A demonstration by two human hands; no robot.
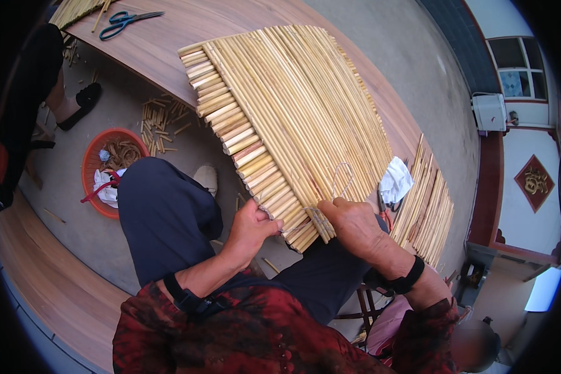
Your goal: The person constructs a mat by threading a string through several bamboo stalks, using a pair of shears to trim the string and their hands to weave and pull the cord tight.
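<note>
A mat of straw-coloured reed sticks (299, 106), tied with thin cord (343, 171), rests on the wooden table (124, 65) and reaches over its edge toward my lap. My left hand (252, 227) is closed in a pinch at the mat's lower left corner, where short stick ends form a row; thin cord seems to be between the fingertips. My right hand (352, 227) grips the lower edge of the long sticks, fingers curled by the cord. What exactly lies under its fingers is partly hidden.
Scissors (121, 25), a white cloth (396, 177) over tools and loose sticks (430, 212) lie on the table. An orange basket (93, 187) and cut pieces (159, 124) are on the floor. A person's foot (81, 106) is at left, another person's head (474, 346) at lower right.
</note>
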